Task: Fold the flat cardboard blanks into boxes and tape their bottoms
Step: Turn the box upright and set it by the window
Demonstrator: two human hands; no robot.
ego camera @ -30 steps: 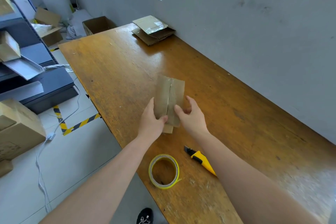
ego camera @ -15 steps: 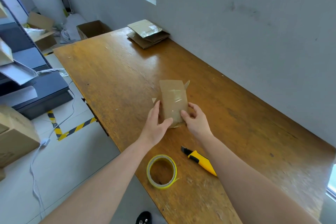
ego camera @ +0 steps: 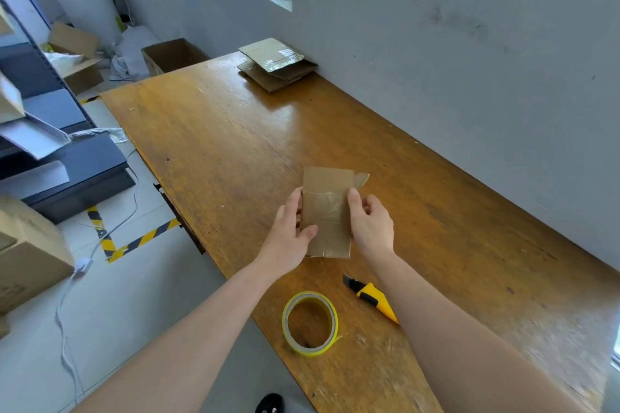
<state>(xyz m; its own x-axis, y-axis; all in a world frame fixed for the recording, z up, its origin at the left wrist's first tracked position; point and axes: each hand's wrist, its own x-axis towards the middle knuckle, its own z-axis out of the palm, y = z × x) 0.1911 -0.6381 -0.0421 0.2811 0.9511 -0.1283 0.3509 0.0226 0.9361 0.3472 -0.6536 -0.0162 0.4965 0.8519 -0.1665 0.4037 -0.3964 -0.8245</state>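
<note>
Box (ego camera: 327,211) at frame centre, taped; left hand (ego camera: 288,238) and right hand (ego camera: 370,221) each keep a grip clamped on its sides. Taping seems finished; next, probably set it aside.

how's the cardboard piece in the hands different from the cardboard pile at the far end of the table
The held cardboard piece is single; the cardboard pile is several layered pieces. The left hand and right hand grip the held piece by its sides; the pile lies untouched by the wall. The pile's top piece bears a white label; the held piece shows none. Both are brown cardboard with shiny tape.
</note>
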